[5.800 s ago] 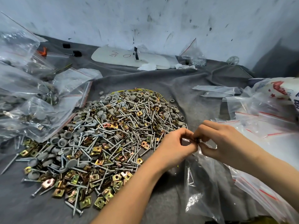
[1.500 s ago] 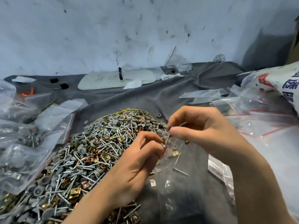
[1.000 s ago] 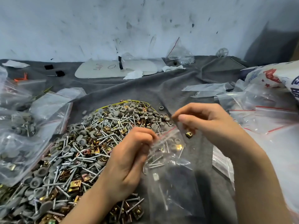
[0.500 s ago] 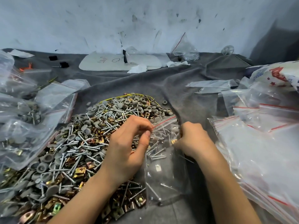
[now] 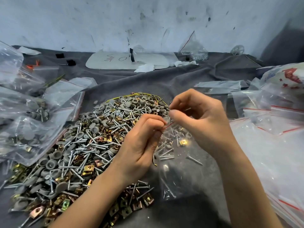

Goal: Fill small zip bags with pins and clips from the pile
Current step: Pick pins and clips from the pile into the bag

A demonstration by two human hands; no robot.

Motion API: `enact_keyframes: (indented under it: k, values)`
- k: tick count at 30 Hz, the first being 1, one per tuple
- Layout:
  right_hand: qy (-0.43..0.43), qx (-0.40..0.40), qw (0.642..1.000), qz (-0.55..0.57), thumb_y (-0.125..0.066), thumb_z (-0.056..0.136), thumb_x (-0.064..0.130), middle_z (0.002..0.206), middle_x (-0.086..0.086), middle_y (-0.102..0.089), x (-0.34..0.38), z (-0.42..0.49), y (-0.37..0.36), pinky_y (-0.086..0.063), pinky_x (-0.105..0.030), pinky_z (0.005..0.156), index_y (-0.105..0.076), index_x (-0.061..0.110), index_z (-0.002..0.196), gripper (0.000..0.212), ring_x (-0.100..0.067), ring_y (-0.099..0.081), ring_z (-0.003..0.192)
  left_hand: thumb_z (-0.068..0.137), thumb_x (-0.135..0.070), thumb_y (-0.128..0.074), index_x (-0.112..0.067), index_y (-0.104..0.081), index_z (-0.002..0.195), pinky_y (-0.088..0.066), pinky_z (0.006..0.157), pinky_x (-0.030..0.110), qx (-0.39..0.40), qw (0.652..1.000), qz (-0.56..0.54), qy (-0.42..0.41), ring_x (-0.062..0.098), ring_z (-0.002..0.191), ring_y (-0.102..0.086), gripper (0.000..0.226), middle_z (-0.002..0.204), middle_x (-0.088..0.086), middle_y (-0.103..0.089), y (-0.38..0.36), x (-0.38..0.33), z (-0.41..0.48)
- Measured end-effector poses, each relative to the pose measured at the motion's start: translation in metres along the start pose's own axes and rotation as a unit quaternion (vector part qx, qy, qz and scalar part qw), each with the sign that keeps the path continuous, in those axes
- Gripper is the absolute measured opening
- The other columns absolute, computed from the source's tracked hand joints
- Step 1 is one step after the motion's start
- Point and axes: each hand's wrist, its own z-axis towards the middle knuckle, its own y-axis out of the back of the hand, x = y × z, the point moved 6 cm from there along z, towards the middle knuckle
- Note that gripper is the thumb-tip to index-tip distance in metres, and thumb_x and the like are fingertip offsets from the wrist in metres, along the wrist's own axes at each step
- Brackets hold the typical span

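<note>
A big pile (image 5: 85, 145) of silver screws, grey caps and brass clips covers the grey cloth at centre left. A small clear zip bag (image 5: 179, 155) with a red seal line hangs between my hands, holding several screws, a grey cap and a brass clip. My left hand (image 5: 141, 145) pinches the bag's red-lined mouth at its left end. Just above and to the right, my right hand (image 5: 199, 119) has thumb and forefinger curled together at the bag's top edge; whether it holds the bag's rim or a small part, I cannot tell.
Filled zip bags (image 5: 24, 122) lie heaped at the left. Empty red-lined zip bags (image 5: 271, 129) are stacked at the right, beside a printed sack (image 5: 286, 76). A white board (image 5: 128, 60) and another clear bag (image 5: 192, 48) stand by the wall at the back.
My right hand has risen from low beside the bag to its top edge. My left hand keeps its pinch on the mouth, and the bag has been lifted a little.
</note>
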Motion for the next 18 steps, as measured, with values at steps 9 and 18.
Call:
enact_keyframes:
  k: [9,18]
  values:
    - [-0.219,0.079,0.964,-0.129,-0.071,0.08,0.01,0.056,-0.002,-0.062,-0.051,-0.008,0.033,-0.042,-0.028,0.044,-0.064,0.014,0.074,0.01,-0.016,-0.053,0.047,0.094,-0.016,-0.037,-0.017,-0.044,0.099,-0.046,0.06,0.055,-0.097,0.995,0.004,0.025,0.037,0.071,-0.056,0.009,0.086,0.017,-0.054,0.015,0.0,0.0]
    - [-0.265,0.302,0.805,-0.436,-0.076,0.071,0.016,0.059,0.007,-0.053,-0.08,-0.027,0.006,-0.032,-0.019,0.047,-0.051,0.02,0.057,0.028,-0.003,-0.046,0.055,0.095,-0.024,-0.037,-0.022,-0.045,0.097,-0.048,0.066,0.054,-0.106,0.993,0.017,0.056,0.035,0.074,-0.057,0.009,0.084,0.015,-0.056,0.018,0.003,-0.001]
